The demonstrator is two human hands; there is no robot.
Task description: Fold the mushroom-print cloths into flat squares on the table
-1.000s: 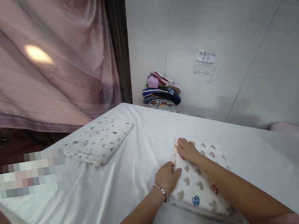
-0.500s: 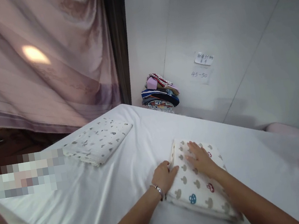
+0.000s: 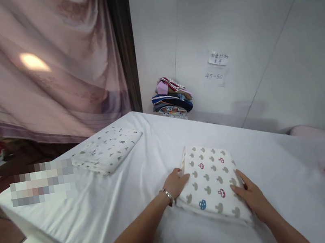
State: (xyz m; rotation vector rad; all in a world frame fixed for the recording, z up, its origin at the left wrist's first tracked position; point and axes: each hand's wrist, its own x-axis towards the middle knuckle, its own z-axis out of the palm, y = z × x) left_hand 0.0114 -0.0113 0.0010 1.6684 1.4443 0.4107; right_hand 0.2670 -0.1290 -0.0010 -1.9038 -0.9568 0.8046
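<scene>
Hand (R) (image 3: 251, 197) now @ cloth (image 3: 210, 179) edge

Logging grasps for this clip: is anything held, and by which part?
The folded mushroom-print cloth, by its opposite side edges: left hand on one, right hand on the other, thumbs on top.

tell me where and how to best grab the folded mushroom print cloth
Probably by its two side edges, one hand from each side, as the left hand and right hand are placed: the folded cloth lies flat in layers, so fingers under, thumbs on top should keep them together.
</scene>
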